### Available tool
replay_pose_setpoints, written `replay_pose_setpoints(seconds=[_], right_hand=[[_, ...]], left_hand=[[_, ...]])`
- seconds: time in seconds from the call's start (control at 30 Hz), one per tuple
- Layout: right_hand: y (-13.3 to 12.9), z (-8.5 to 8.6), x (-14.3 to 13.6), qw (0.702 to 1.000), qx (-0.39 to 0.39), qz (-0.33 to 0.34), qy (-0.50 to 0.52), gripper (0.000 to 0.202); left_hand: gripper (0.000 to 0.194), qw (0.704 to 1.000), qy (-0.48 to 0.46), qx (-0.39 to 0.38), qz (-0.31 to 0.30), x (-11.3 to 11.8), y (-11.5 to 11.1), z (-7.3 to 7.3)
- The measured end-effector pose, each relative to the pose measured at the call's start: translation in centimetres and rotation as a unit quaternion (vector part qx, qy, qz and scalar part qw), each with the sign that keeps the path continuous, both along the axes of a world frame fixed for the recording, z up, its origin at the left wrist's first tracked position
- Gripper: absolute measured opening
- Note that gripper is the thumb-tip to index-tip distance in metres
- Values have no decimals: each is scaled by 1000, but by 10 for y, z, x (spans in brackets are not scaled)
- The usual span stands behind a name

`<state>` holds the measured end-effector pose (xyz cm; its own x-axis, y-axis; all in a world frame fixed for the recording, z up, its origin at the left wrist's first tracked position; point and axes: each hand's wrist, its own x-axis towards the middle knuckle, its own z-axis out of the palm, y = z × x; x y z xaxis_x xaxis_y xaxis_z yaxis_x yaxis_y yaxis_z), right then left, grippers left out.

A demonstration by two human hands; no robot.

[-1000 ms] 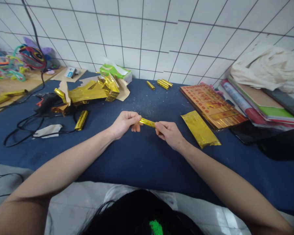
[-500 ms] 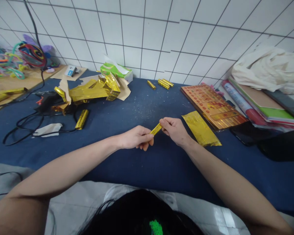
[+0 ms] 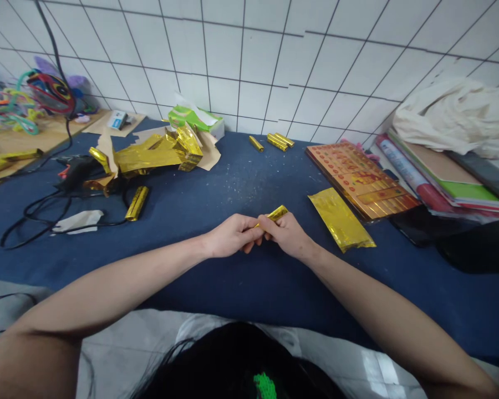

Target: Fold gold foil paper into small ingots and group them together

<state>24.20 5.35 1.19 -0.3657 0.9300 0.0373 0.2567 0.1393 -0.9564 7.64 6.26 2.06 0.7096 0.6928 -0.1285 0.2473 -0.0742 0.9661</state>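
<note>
A roll of gold foil paper (image 3: 278,213) is pinched between my two hands at the middle of the blue-covered table. Its far end sticks out past the right fingers; the rest is hidden. My left hand (image 3: 242,233) is closed on the near end. Pressed close beside it, my right hand (image 3: 283,233) is closed around the roll with the thumb on top. To the right of that hand lies a flat stack of gold foil sheets (image 3: 341,219). Three small gold rolls (image 3: 276,142) rest near the wall, and a thicker gold roll (image 3: 137,203) lies to the left.
Crumpled gold foil and brown paper (image 3: 153,155) lie at back left, by a black glue gun (image 3: 75,173) with a looping cord. A green tissue pack (image 3: 195,119) stands behind. Orange-gold printed sheets (image 3: 360,180) and stacked books (image 3: 453,172) are at right.
My right hand has slid left against my left hand. The roll's far end now shows beyond the right fingers, where earlier a strip showed between the hands.
</note>
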Motion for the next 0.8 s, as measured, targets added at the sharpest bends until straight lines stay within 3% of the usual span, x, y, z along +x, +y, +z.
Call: replay_pose_setpoints(seconds=[0.13, 0.47, 0.63, 0.8], right_hand=[[4, 1, 5, 993, 33, -104, 51, 49], [12, 0, 12, 982, 2, -149, 112, 49], [11, 1, 10, 982, -24, -112, 148, 47], [6, 5, 6, 990, -28, -72, 115, 29]], left_hand=[[28, 1000, 12, -14, -5, -3, 2, 2], [30, 994, 2, -107, -35, -6, 4, 1], [36, 981, -73, -181, -13, -8, 7, -2], [44, 970, -93, -222, -38, -7, 6, 0]])
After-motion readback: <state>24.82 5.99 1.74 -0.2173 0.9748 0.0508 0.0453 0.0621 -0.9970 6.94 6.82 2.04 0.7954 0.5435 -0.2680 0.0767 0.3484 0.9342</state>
